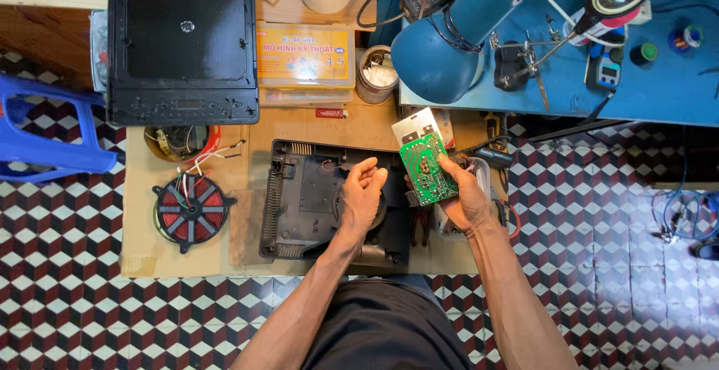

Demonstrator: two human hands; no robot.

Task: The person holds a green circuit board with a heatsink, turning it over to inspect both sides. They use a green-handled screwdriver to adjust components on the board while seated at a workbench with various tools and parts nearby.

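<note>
My right hand [466, 199] holds a green circuit board [427, 168] with a white metal plate at its top end, lifted over the right part of the low wooden table [142, 254]. My left hand [363, 194] hovers over the open black plastic casing [299, 201] of a cooker, fingers loosely curled with nothing visible in them. The casing lies flat in the middle of the table, its inside facing up.
A red coil disc [192, 211] with loose wires lies at the left of the table. A black glass cooktop panel [182, 40] and a yellow box [305, 55] sit behind. A blue lamp [457, 29] stands on the blue bench. A blue stool [45, 134] stands left.
</note>
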